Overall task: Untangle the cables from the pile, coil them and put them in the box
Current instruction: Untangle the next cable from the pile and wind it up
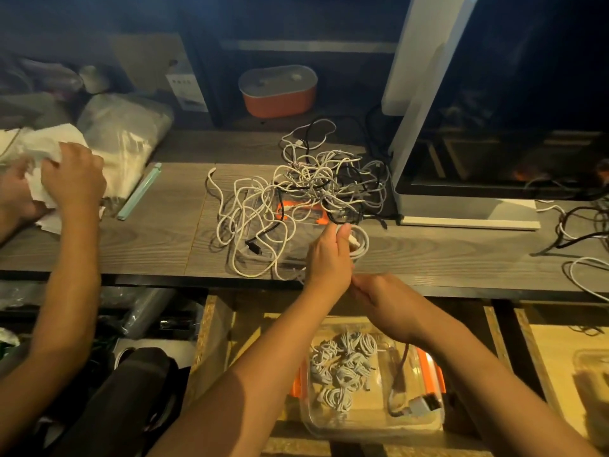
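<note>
Head-high, downward, close over desk point(158, 239)

No legible text, label, brand or number here for you to log. The white card point(183, 89) standing behind the worktop point(158, 232) carries small dark marks, but they are too blurred to read.
</note>
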The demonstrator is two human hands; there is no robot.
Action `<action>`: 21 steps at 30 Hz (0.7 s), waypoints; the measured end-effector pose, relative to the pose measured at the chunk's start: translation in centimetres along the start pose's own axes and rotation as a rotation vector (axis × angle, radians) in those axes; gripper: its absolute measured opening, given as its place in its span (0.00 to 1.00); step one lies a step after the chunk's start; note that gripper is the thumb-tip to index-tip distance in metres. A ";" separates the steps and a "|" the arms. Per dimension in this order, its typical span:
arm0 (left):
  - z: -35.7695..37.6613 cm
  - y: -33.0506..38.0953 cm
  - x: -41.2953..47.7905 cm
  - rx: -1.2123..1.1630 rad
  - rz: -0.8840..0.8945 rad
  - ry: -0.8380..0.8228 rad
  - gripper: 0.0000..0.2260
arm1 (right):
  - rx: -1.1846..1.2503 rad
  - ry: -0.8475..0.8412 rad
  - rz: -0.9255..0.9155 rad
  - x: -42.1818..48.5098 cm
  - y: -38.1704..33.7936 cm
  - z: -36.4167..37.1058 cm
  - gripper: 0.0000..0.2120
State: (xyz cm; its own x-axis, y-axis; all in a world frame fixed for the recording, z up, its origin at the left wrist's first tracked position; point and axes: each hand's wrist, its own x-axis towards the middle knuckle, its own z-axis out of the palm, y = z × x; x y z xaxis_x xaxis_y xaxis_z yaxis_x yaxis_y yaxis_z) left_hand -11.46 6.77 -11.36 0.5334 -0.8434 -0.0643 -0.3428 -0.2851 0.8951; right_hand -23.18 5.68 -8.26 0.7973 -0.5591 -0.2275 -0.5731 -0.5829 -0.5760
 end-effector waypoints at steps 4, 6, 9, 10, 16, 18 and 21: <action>-0.6 -0.5 -0.9 0.120 0.083 -0.163 0.12 | -0.138 -0.054 -0.024 -0.4 0.0 -1.3 0.10; -1.0 -0.8 -1.2 0.190 0.110 -0.329 0.09 | -0.145 -0.012 -0.063 -0.4 0.4 -3.2 0.08; -1.0 0.0 -2.1 0.174 0.172 -0.415 0.07 | -0.118 0.039 -0.124 -0.3 0.9 -6.5 0.04; -0.9 0.4 -2.4 0.114 0.196 -0.385 0.09 | -0.064 0.054 -0.101 -0.3 0.9 -7.4 0.03; -1.2 1.8 -4.2 -0.350 0.109 -0.428 0.13 | 0.568 0.043 0.023 -0.6 0.3 -9.7 0.08; -1.5 2.1 -4.5 -0.441 0.066 -0.459 0.13 | 0.726 0.010 -0.006 -0.2 1.0 -9.3 0.11; -2.2 2.8 -4.2 -0.484 0.051 -0.392 0.13 | 0.956 0.033 0.005 0.7 1.6 -7.3 0.17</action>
State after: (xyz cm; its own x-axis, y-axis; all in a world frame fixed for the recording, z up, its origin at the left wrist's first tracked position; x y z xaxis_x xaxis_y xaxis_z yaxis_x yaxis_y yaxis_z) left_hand -12.95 10.51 -7.65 0.1703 -0.9812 -0.0912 0.0778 -0.0789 0.9938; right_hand -24.93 0.12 -3.60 0.7815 -0.5847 -0.2177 -0.1673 0.1398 -0.9759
